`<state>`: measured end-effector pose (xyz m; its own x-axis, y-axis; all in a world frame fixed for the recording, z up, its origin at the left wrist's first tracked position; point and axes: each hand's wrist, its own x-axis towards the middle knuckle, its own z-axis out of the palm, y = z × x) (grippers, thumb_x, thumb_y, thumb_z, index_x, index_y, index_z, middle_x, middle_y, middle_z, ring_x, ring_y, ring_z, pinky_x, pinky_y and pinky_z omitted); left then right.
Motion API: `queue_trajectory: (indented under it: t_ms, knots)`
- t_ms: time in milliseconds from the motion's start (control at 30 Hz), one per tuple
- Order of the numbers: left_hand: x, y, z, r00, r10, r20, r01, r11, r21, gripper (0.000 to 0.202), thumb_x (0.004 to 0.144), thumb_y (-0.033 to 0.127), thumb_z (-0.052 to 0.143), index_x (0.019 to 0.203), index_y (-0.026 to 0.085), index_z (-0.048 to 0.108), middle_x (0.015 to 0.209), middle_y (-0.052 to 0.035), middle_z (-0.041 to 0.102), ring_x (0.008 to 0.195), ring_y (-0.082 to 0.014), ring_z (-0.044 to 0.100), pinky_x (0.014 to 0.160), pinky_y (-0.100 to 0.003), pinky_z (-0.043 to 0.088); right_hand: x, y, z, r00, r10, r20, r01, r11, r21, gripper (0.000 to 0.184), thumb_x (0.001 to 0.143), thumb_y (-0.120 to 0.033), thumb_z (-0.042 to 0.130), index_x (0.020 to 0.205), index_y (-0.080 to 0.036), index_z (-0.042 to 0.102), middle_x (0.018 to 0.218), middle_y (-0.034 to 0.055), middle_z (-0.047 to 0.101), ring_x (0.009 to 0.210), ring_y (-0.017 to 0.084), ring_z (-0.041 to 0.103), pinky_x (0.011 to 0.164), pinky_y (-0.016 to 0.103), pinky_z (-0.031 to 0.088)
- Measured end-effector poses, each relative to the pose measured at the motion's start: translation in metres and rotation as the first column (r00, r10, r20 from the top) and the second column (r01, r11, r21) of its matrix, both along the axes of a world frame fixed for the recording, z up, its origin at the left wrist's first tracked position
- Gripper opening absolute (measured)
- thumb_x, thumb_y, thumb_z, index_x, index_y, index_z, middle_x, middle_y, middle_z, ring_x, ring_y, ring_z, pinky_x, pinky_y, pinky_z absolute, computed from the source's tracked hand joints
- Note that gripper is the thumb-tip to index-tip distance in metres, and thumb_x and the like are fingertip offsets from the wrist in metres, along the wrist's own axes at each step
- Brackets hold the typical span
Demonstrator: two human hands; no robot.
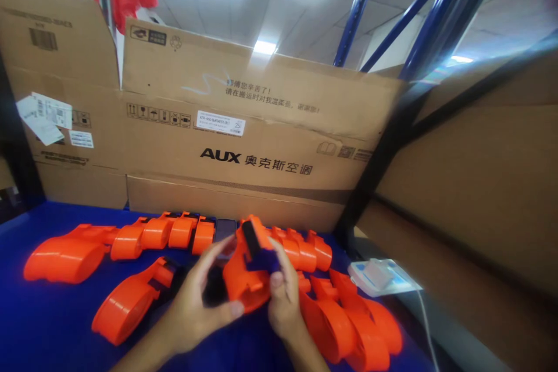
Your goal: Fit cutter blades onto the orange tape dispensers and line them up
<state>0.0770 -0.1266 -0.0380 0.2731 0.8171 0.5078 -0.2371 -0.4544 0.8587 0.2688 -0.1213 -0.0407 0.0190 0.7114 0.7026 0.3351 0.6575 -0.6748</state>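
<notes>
Both my hands hold one orange plastic part (pixel 246 279) above the blue table (pixel 39 325). My left hand (pixel 196 308) wraps around its lower left side, thumb pressed on the front, with a dark piece (pixel 214 288) under the fingers. My right hand (pixel 283 296) grips the right side, thumb up near a small dark blue block (pixel 260 258) set on the part. A black strip (pixel 250 239) runs along the part's top.
Several more orange parts lie on the table: a row at the back (pixel 170 232), one large at the left (pixel 65 256), one near my left wrist (pixel 126 302), a cluster at the right (pixel 349 325). Cardboard boxes (pixel 244 145) wall the back and right. A white device (pixel 379 276) with a cable sits at the right.
</notes>
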Motion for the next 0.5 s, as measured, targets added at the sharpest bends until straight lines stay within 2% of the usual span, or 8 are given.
queue_trajectory:
  t_ms: [33,100,200,300,400,500]
  knots:
    - [0.0,0.0,-0.003,0.999,-0.008,-0.054,0.008,1.0,0.011,0.082,0.074,0.03,0.083,0.147,0.028,0.047,0.155,-0.011,0.046,0.143,-0.0368,0.039,0.118,-0.05,0.031,-0.002,0.001,-0.006,0.996,0.022,-0.086,-0.027,0.998,-0.06,0.068,0.101,-0.064,0.02,0.148,-0.021,0.044,0.137,0.0145,0.061,0.13,0.03,0.055,0.106,0.05,0.047]
    - [0.0,0.0,-0.007,0.996,-0.017,-0.093,0.018,1.0,0.011,0.076,0.079,0.032,0.078,0.148,0.028,0.045,0.155,-0.0106,0.046,0.144,-0.0362,0.038,0.119,-0.051,0.03,-0.006,0.003,-0.014,0.983,0.112,-0.142,-0.139,0.972,-0.19,0.07,0.102,-0.061,0.009,0.15,-0.023,0.041,0.143,0.0119,0.057,0.138,0.025,0.049,0.112,0.048,0.043]
    - [-0.002,0.001,-0.01,0.999,0.008,-0.034,-0.008,1.0,-0.012,0.071,0.087,0.033,0.069,0.152,0.029,0.039,0.154,-0.01,0.048,0.143,-0.0344,0.04,0.116,-0.05,0.035,-0.01,0.003,-0.017,0.98,0.17,-0.103,-0.193,0.938,-0.286,0.07,0.101,-0.062,0.01,0.151,-0.024,0.04,0.145,0.0093,0.056,0.144,0.021,0.04,0.116,0.047,0.039]
    - [-0.003,0.005,-0.01,0.998,0.065,-0.005,-0.065,0.998,-0.018,0.07,0.086,0.033,0.07,0.149,0.029,0.042,0.152,-0.0088,0.05,0.14,-0.0339,0.044,0.115,-0.046,0.038,-0.01,0.003,-0.014,0.99,0.137,-0.011,-0.134,0.945,-0.297,0.069,0.102,-0.061,0.014,0.153,-0.022,0.037,0.144,0.0103,0.057,0.147,0.02,0.035,0.114,0.048,0.041]
    - [-0.001,0.006,-0.007,0.991,0.13,-0.013,-0.131,0.991,-0.028,0.067,0.083,0.033,0.073,0.145,0.027,0.048,0.148,-0.0088,0.055,0.136,-0.0347,0.049,0.112,-0.045,0.042,-0.004,0.008,-0.006,0.995,0.072,0.076,-0.048,0.96,-0.276,0.062,0.105,-0.054,0.012,0.152,-0.023,0.037,0.146,0.0098,0.053,0.145,0.02,0.037,0.114,0.046,0.039]
    - [-0.006,-0.001,0.002,0.972,0.232,-0.029,-0.233,0.971,-0.049,0.061,0.08,0.036,0.074,0.137,0.025,0.057,0.141,-0.0096,0.061,0.131,-0.0366,0.055,0.109,-0.046,0.045,0.007,0.016,0.006,0.962,-0.133,0.237,0.167,0.978,-0.129,0.05,0.106,-0.043,0.02,0.146,-0.028,0.047,0.145,0.0079,0.051,0.139,0.023,0.041,0.116,0.05,0.034]
